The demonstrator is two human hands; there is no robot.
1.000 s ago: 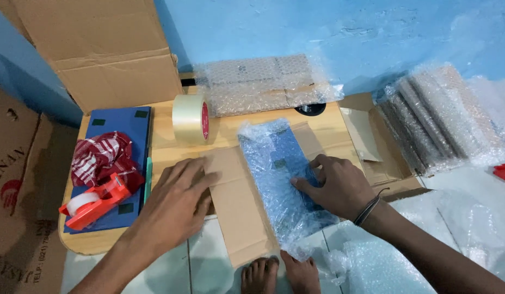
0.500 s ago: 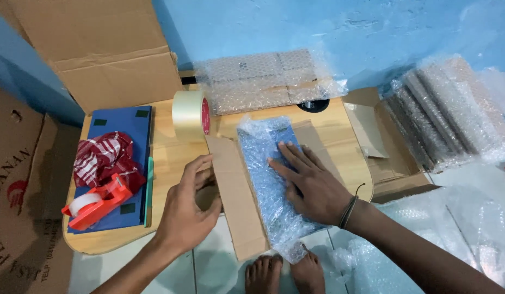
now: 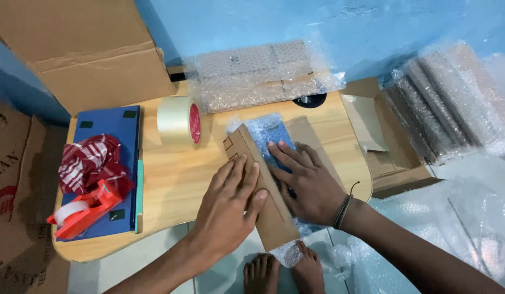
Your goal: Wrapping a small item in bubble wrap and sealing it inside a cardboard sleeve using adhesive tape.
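Observation:
A flat item wrapped in bubble wrap [image 3: 266, 133] lies on a sheet of brown cardboard [image 3: 309, 139] on the low wooden table [image 3: 176, 174]. The sheet's left flap [image 3: 266, 209] is folded up over the wrapped item. My left hand [image 3: 231, 209] lies flat on that flap, fingers spread and pressing it down. My right hand [image 3: 307, 182] rests palm down on the wrapped item beside the flap, fingers pointing to the upper left.
A roll of clear tape [image 3: 179, 121] stands left of the cardboard. A blue board [image 3: 108, 136] holds a red-and-white cloth [image 3: 92, 160] and a red tape dispenser [image 3: 84, 209]. Bubble-wrapped bundles [image 3: 258, 76] lie behind. An open box [image 3: 391, 149] and wrapped packs [image 3: 448, 100] sit right. My feet [image 3: 282, 272] show below.
The left cardboard flap has been folded from flat up over the wrapped item. My left hand moved right onto it. My right hand slid along the wrapped item toward the flap.

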